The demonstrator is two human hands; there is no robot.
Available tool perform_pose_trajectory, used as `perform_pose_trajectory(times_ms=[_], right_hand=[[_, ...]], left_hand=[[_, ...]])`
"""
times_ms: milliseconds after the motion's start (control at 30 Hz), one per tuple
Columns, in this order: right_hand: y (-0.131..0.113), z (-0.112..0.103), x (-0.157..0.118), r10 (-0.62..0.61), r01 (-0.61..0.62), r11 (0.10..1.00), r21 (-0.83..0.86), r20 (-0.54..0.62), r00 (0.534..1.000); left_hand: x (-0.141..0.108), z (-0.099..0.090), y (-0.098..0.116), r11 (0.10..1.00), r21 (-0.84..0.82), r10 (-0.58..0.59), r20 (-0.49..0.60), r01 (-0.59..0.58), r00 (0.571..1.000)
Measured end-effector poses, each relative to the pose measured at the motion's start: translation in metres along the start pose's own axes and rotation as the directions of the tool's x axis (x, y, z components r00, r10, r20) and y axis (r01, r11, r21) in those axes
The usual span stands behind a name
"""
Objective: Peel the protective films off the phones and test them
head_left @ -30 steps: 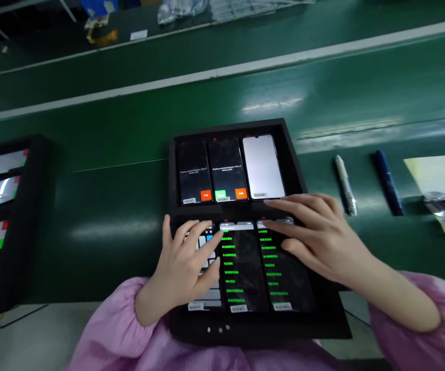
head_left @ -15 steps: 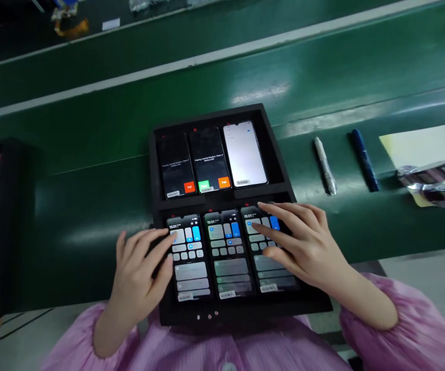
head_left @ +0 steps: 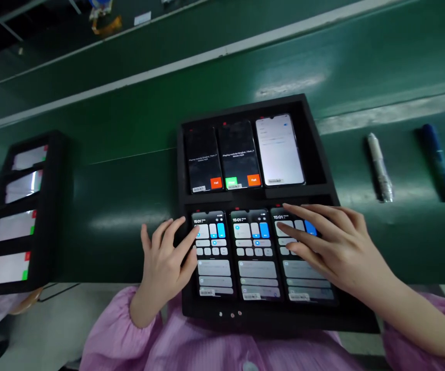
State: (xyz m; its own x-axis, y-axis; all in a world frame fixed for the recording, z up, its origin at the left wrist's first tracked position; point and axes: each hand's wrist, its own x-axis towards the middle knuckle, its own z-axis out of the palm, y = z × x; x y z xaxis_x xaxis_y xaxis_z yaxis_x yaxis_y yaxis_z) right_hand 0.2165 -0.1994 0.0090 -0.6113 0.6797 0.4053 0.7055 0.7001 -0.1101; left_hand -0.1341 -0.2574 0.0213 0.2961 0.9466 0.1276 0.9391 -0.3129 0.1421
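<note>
A black tray (head_left: 222,197) holds two rows of three phones. In the front row, the left phone (head_left: 213,268), middle phone (head_left: 256,270) and right phone (head_left: 297,273) show a control panel with 15:01. My left hand (head_left: 166,263) is spread at the tray's left side, its index finger on the left phone's upper screen. My right hand (head_left: 334,242) lies over the right phone, fingers apart, fingertips at the upper part of its screen. Behind, two phones have dark screens, one (head_left: 202,159) with a red button, one (head_left: 241,154) with green and red buttons. The third (head_left: 280,149) is white.
Right of the tray, a silver pen (head_left: 380,167) and a blue marker (head_left: 439,162) lie on the green table (head_left: 121,206). Another black tray (head_left: 50,206) at the left holds several phones with white screens. A small white label (head_left: 142,18) lies at the back.
The view has shifted left, showing more of the left tray. My left index finger has moved onto the left phone's panel. More lines show on the white rear screen.
</note>
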Motion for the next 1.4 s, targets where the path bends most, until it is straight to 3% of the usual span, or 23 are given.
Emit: perform_pose_trajectory(times_ms=[200,367,700,867,1033,1167,1300,1400], right_hand=[[-0.022,-0.005,0.025,-0.019,0.019,1.0,0.002,-0.011,1.0],[-0.04,0.011,0.045,-0.068,0.061,0.994,0.094,0.071,0.995],[-0.037,0.018,0.052,-0.06,0.052,0.992,0.118,0.059,0.996],[-0.037,0.022,0.051,-0.062,0.055,0.99,0.129,0.047,0.997],[-0.027,0.02,0.057,-0.112,0.1,0.981,0.167,0.059,0.992],[-0.006,0.02,0.085,-0.132,0.134,0.98,0.15,-0.023,0.991],[0.012,0.029,0.113,-0.08,0.08,0.997,0.013,0.026,0.996],[0.022,0.029,0.119,-0.072,0.072,0.996,0.043,-0.011,0.997]], left_hand=[[-0.002,0.005,0.0,1.0,-0.013,0.001,-0.019,-0.002,1.0],[-0.002,0.006,0.001,1.0,-0.008,0.004,-0.041,-0.005,0.999],[0.002,0.006,-0.001,0.999,-0.036,-0.001,-0.076,-0.002,0.997],[0.028,-0.002,-0.021,0.997,-0.083,-0.013,-0.149,0.001,0.989],[0.068,-0.004,-0.044,0.998,-0.067,-0.006,-0.11,-0.001,0.994],[0.091,0.0,-0.05,0.997,-0.079,0.009,-0.046,-0.013,0.999],[0.097,0.003,-0.05,0.997,-0.079,0.009,-0.045,-0.012,0.999],[0.093,0.004,-0.049,0.996,-0.084,0.038,-0.043,-0.041,0.998]])
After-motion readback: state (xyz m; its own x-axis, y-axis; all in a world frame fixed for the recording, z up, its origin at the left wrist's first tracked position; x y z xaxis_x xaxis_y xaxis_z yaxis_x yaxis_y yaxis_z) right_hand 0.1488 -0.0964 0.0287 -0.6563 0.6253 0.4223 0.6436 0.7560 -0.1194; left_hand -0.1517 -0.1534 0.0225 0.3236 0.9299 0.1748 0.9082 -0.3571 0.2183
